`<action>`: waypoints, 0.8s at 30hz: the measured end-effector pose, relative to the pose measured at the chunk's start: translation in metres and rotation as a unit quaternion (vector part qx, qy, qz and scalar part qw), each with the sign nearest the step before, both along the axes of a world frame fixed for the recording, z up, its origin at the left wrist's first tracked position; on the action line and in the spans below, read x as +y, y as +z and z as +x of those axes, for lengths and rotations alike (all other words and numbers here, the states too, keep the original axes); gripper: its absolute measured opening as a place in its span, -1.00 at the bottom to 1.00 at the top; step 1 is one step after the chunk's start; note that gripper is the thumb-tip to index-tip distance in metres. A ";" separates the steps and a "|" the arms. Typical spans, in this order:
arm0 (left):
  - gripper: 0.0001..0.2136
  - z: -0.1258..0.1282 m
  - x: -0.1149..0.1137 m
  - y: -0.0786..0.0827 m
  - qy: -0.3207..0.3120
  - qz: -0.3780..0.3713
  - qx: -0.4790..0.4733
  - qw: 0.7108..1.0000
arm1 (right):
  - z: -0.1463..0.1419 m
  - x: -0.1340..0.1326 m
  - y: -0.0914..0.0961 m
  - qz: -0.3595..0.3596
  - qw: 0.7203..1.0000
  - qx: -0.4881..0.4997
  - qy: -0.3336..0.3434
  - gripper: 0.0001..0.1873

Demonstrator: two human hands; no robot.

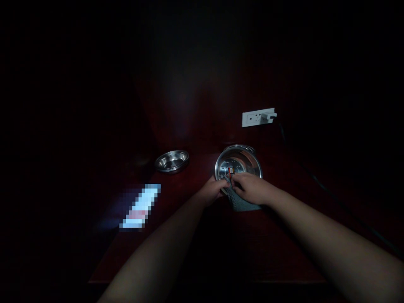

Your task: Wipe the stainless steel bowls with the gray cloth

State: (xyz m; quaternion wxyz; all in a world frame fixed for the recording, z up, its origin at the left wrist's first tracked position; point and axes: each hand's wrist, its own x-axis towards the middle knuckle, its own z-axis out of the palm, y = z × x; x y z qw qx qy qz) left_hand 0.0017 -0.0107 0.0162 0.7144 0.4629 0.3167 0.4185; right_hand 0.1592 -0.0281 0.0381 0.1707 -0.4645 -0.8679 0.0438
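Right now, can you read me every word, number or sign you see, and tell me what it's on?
There's nothing I can read for sure.
Small orange-and-dark patch, seen in the metal bowl: maybe a label, too small to read.
Bright bluish patch, left of the bowl: all blurred into squares, can't be read.
White wall socket: no words or numbers I can make out.

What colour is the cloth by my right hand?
The cloth looks dull grey-green, seen in the head view.
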 end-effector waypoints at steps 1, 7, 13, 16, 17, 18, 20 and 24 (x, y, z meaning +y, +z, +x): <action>-0.67 0.000 0.000 0.000 0.004 -0.003 -0.001 1.000 | 0.000 -0.001 0.002 0.000 1.000 -0.004 -0.008 -0.86; -0.55 0.001 0.002 0.000 0.028 -0.017 -0.036 0.999 | 0.002 -0.008 0.008 -0.038 0.996 -0.036 -0.076 -0.69; -0.48 0.000 0.007 -0.003 0.036 -0.016 -0.041 0.998 | 0.005 -0.002 -0.007 -0.051 0.996 -0.049 -0.053 -0.49; -0.51 -0.001 0.007 -0.003 0.061 0.004 -0.026 0.998 | 0.004 0.000 -0.011 -0.063 0.995 -0.053 -0.050 -0.38; -0.53 -0.002 0.008 -0.003 0.083 0.018 -0.021 0.996 | 0.003 -0.001 -0.011 -0.063 0.995 -0.056 -0.047 -0.34; -0.56 -0.002 0.009 -0.004 0.108 0.031 -0.021 0.993 | 0.002 -0.001 -0.011 -0.059 0.996 -0.059 -0.040 -0.30; -0.61 -0.003 0.010 -0.004 0.153 0.040 -0.041 0.987 | -0.001 -0.004 -0.009 -0.036 0.997 -0.062 -0.020 -0.24; -0.63 -0.003 0.014 -0.003 0.159 -0.004 -0.118 0.980 | -0.009 -0.008 -0.007 0.017 0.998 -0.064 0.007 -0.22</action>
